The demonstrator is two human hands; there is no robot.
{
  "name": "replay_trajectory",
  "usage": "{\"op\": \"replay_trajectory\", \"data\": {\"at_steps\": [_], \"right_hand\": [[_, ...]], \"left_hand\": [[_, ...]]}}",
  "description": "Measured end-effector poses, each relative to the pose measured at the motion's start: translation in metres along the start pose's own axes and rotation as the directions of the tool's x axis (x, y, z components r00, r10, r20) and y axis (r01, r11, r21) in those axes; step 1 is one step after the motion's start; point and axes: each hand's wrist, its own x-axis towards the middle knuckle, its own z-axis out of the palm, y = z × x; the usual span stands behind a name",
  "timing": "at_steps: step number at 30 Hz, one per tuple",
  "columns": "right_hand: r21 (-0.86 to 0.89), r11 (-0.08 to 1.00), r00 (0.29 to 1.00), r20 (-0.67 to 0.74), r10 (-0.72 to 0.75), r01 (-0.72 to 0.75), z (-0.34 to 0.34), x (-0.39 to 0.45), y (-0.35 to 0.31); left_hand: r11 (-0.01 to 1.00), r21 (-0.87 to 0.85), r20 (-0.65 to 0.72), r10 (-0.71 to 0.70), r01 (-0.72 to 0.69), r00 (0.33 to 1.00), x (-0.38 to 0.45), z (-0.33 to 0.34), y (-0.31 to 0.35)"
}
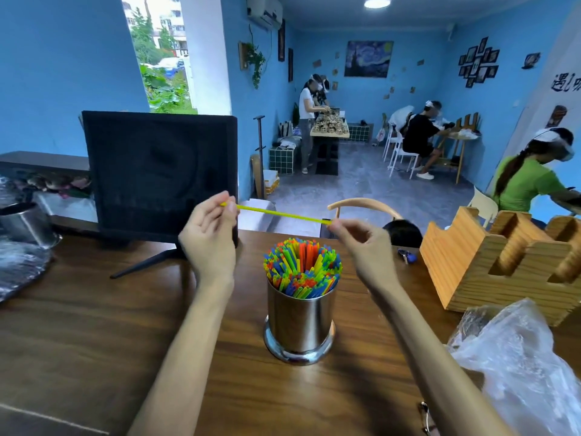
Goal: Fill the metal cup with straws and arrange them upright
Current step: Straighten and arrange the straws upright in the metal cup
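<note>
A shiny metal cup [300,322] stands upright on the wooden table [78,341], packed with many coloured straws [302,267] whose tips fan out above its rim. Above the cup, a single yellow straw [279,213] is held nearly level. My left hand [210,237] pinches its left end between thumb and fingers. My right hand [361,243] pinches its right end. Both hands hover a little above and behind the cup, one on each side.
A dark monitor [160,174] on a stand sits behind my left hand. A wooden rack [490,262] and a crumpled clear plastic bag [518,366] lie to the right. Another metal pot [23,223] stands far left. Several people work at tables deeper in the room.
</note>
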Motion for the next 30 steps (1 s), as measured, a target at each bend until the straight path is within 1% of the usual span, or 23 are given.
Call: {"op": "replay_trajectory", "data": {"at_steps": [2, 4, 6, 7, 9, 10, 11, 13, 14, 15, 16, 19, 21, 22, 24, 28, 30], "right_hand": [[-0.109, 0.994, 0.981, 0.190, 0.029, -0.008, 0.004, -0.007, 0.008], [-0.170, 0.985, 0.943, 0.331, 0.044, 0.014, 0.006, -0.010, 0.012], [-0.216, 0.976, 0.908, 0.413, 0.068, 0.025, 0.006, -0.011, 0.010], [-0.240, 0.970, 0.899, 0.432, 0.070, 0.040, 0.006, -0.010, 0.010], [-0.243, 0.969, 0.909, 0.412, 0.059, 0.047, 0.005, -0.010, 0.010], [-0.225, 0.974, 0.929, 0.368, 0.047, 0.039, 0.005, -0.010, 0.012], [-0.201, 0.979, 0.951, 0.308, 0.035, 0.029, 0.005, -0.010, 0.014], [-0.138, 0.990, 0.982, 0.187, 0.031, -0.005, 0.003, -0.010, 0.018], [-0.105, 0.994, 0.988, 0.147, 0.037, -0.021, 0.003, -0.010, 0.019], [-0.089, 0.995, 0.991, 0.124, 0.046, -0.035, 0.002, -0.010, 0.020], [-0.090, 0.995, 0.991, 0.118, 0.055, -0.044, 0.001, -0.010, 0.021], [-0.122, 0.990, 0.988, 0.128, 0.085, -0.070, 0.000, -0.011, 0.024], [-0.150, 0.985, 0.984, 0.148, 0.104, -0.082, 0.001, -0.010, 0.021], [-0.156, 0.984, 0.981, 0.161, 0.112, -0.086, 0.002, -0.009, 0.019], [-0.161, 0.983, 0.976, 0.183, 0.115, -0.086, 0.006, -0.008, 0.017], [-0.214, 0.975, 0.974, 0.198, 0.107, -0.063, 0.010, -0.009, 0.016], [-0.230, 0.971, 0.971, 0.206, 0.119, -0.070, 0.008, -0.009, 0.016]], "left_hand": [[0.996, -0.092, -0.023, 0.015, -0.017, 1.000, 0.005, 0.003, 0.007], [0.992, -0.124, 0.014, 0.003, -0.001, 1.000, 0.010, 0.012, 0.010], [0.997, -0.074, 0.118, 0.007, 0.002, 0.993, 0.013, 0.025, 0.009], [0.999, -0.029, 0.195, 0.031, -0.025, 0.980, 0.013, 0.030, 0.007], [0.990, 0.097, 0.360, 0.065, -0.106, 0.931, 0.012, 0.035, -0.001], [0.971, 0.192, 0.451, 0.042, -0.142, 0.891, 0.012, 0.034, -0.008], [0.934, 0.303, 0.548, -0.007, -0.191, 0.836, 0.013, 0.032, -0.016], [0.786, 0.505, 0.705, -0.138, -0.356, 0.696, 0.014, 0.025, -0.032], [0.722, 0.547, 0.743, -0.184, -0.424, 0.644, 0.014, 0.021, -0.036], [0.700, 0.550, 0.759, -0.190, -0.456, 0.623, 0.014, 0.018, -0.039], [0.714, 0.539, 0.757, -0.177, -0.447, 0.629, 0.016, 0.015, -0.040], [0.784, 0.521, 0.689, -0.153, -0.338, 0.708, 0.019, 0.014, -0.033], [0.791, 0.539, 0.633, -0.152, -0.291, 0.759, 0.022, 0.019, -0.037], [0.779, 0.562, 0.620, -0.173, -0.278, 0.765, 0.024, 0.022, -0.040], [0.745, 0.615, 0.620, -0.254, -0.258, 0.742, 0.027, 0.026, -0.045], [0.747, 0.638, 0.656, -0.399, -0.187, 0.641, 0.031, 0.029, -0.051], [0.741, 0.650, 0.644, -0.417, -0.171, 0.642, 0.034, 0.028, -0.054]]}}
